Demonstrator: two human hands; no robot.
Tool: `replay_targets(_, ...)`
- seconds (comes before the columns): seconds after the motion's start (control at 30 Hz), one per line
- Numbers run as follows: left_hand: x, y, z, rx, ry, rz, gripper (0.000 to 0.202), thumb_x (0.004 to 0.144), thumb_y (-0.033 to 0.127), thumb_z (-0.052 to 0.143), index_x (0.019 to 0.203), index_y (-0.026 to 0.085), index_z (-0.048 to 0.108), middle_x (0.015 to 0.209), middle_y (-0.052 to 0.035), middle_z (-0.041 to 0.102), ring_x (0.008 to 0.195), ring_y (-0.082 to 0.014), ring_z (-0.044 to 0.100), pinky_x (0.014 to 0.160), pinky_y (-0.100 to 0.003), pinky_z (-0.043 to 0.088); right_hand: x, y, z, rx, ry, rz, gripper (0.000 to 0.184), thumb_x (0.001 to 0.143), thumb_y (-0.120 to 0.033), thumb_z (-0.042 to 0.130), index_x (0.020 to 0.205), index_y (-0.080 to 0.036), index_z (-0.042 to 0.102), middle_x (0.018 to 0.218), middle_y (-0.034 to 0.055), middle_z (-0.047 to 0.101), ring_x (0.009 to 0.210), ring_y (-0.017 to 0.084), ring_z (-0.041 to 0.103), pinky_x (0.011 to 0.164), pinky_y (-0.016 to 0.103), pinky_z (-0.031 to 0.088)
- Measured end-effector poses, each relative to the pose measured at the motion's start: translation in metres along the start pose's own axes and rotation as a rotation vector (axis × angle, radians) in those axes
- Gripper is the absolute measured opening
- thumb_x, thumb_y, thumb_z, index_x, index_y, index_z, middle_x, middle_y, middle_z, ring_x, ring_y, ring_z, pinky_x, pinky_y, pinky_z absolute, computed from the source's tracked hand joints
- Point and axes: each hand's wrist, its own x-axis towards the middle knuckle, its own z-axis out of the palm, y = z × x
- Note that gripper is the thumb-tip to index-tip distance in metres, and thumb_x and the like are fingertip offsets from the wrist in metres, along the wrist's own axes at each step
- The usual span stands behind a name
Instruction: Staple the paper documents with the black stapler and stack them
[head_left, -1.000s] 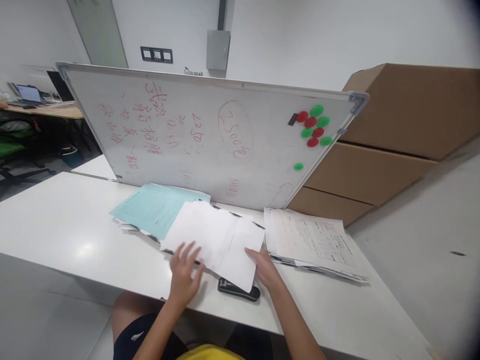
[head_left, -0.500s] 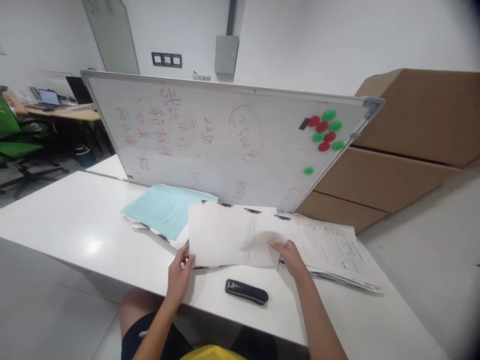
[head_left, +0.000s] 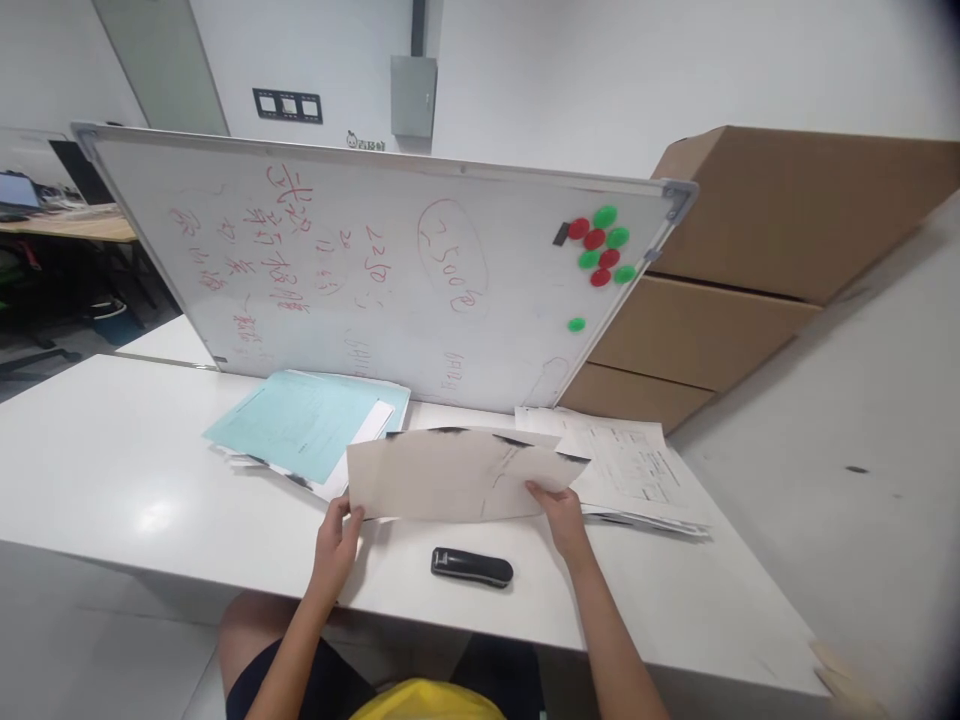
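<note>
Between my two hands are sheets of paper (head_left: 442, 480), white with dark smudges along the far edge, tilted up and slightly bowed. My left hand (head_left: 336, 540) pinches their left lower corner, thumb on the near face. At the right end my right hand (head_left: 559, 515) grips them the same way, with its other fingers hidden behind. A black stapler (head_left: 472, 567) lies on the table just in front of the sheets, touched by neither hand. To the left rests a pile topped by a light blue sheet (head_left: 289, 420); to the right lies a stack of printed papers (head_left: 626, 460).
A whiteboard (head_left: 510, 340) with red writing and several round magnets (head_left: 594, 239) leans behind the papers on the white table (head_left: 112, 460). Cardboard boxes (head_left: 712, 330) are stacked behind it on the right. A desk with a laptop (head_left: 19, 190) stands far left.
The held sheets have come up off the table and tilted toward me, now bowing between my hands. The view has swung to the right. The stapler lies as before.
</note>
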Motion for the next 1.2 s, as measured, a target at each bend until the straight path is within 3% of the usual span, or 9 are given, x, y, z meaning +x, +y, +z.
replay_targets(0.17, 0.003, 0.008, 0.015, -0.214, -0.085, 0.020, 0.050, 0.080, 0.047, 0.049, 0.123, 0.021, 0.048, 0.123, -0.0125, 0.057, 0.115, -0.0272, 0.054, 0.091, -0.038, 0.047, -0.008, -0.012, 0.011, 0.061, -0.093, -0.118, 0.049, 0.060, -0.042, 0.079, 0.101, -0.020, 0.064, 0.108, 0.0078, 0.071, 0.106, 0.027, 0.062, 0.093, 0.042, 0.047)
replay_targets(0.33, 0.003, -0.002, 0.034, -0.224, -0.041, -0.082, 0.058, 0.074, 0.047, 0.056, 0.123, 0.017, 0.050, 0.114, -0.0136, 0.064, 0.107, -0.0300, 0.060, 0.089, -0.043, 0.049, -0.023, -0.013, 0.019, 0.092, -0.081, -0.229, 0.044, 0.072, -0.038, 0.071, 0.109, -0.022, 0.056, 0.112, 0.0070, 0.067, 0.110, 0.023, 0.058, 0.099, 0.042, 0.041)
replay_targets(0.47, -0.003, -0.008, 0.040, -0.204, -0.035, -0.111, 0.054, 0.075, 0.050, 0.055, 0.119, 0.017, 0.054, 0.115, -0.0129, 0.065, 0.107, -0.0294, 0.060, 0.088, -0.042, 0.050, -0.032, -0.001, 0.016, 0.061, -0.054, -0.130, 0.037, 0.073, -0.043, 0.069, 0.100, -0.021, 0.060, 0.096, 0.0051, 0.070, 0.103, 0.025, 0.061, 0.094, 0.041, 0.044)
replay_targets(0.6, -0.004, 0.007, 0.036, -0.045, -0.151, -0.064, 0.048, 0.080, 0.054, 0.050, 0.106, 0.016, 0.063, 0.108, -0.0122, 0.069, 0.104, -0.0307, 0.061, 0.088, -0.043, 0.050, -0.039, 0.009, 0.000, 0.047, 0.030, -0.037, 0.036, 0.067, -0.047, 0.072, 0.088, -0.020, 0.062, 0.084, 0.0032, 0.071, 0.088, 0.024, 0.064, 0.085, 0.040, 0.047)
replay_targets(0.73, -0.005, 0.033, 0.036, 0.082, -0.271, 0.071, 0.043, 0.085, 0.052, 0.046, 0.104, 0.018, 0.065, 0.106, -0.0091, 0.069, 0.103, -0.0280, 0.062, 0.087, -0.039, 0.049, -0.055, -0.005, -0.040, 0.021, 0.127, -0.097, 0.036, 0.069, -0.044, 0.071, 0.095, -0.020, 0.063, 0.091, 0.0058, 0.073, 0.088, 0.023, 0.064, 0.084, 0.039, 0.047)
replay_targets(0.93, -0.018, 0.075, 0.064, 0.126, -0.628, 0.181, 0.034, 0.091, 0.045, 0.041, 0.102, 0.021, 0.063, 0.102, -0.0061, 0.067, 0.096, -0.0221, 0.062, 0.082, -0.033, 0.050, -0.093, -0.038, -0.144, -0.241, 0.274, -0.017, 0.033, 0.064, -0.043, 0.074, 0.088, -0.020, 0.068, 0.088, 0.0073, 0.074, 0.083, 0.025, 0.066, 0.073, 0.034, 0.051)
replay_targets(1.0, -0.024, 0.082, 0.080, 0.196, -0.746, 0.277, 0.033, 0.092, 0.043, 0.043, 0.112, 0.022, 0.059, 0.109, -0.0070, 0.065, 0.101, -0.0222, 0.059, 0.085, -0.035, 0.049, -0.107, -0.036, -0.181, -0.216, 0.345, 0.081, 0.035, 0.060, -0.046, 0.076, 0.085, -0.021, 0.068, 0.081, 0.0068, 0.074, 0.074, 0.025, 0.066, 0.065, 0.034, 0.052)
replay_targets(1.07, -0.029, 0.081, 0.098, 0.331, -0.802, 0.444, 0.039, 0.089, 0.039, 0.050, 0.123, 0.022, 0.053, 0.117, -0.0091, 0.062, 0.108, -0.0252, 0.056, 0.091, -0.039, 0.045, -0.121, -0.029, -0.211, -0.166, 0.314, 0.250, 0.039, 0.055, -0.044, 0.079, 0.085, -0.021, 0.069, 0.080, 0.0073, 0.074, 0.070, 0.026, 0.067, 0.062, 0.036, 0.053)
replay_targets(1.2, -0.032, 0.069, 0.128, 0.643, -0.827, 0.718, 0.040, 0.088, 0.029, 0.054, 0.126, 0.019, 0.051, 0.106, -0.0111, 0.066, 0.099, -0.0280, 0.059, 0.083, -0.041, 0.044, -0.143, -0.013, -0.240, -0.119, 0.199, 0.513, 0.045, 0.051, -0.040, 0.083, 0.089, -0.019, 0.072, 0.085, 0.0104, 0.076, 0.069, 0.030, 0.068, 0.063, 0.041, 0.054)
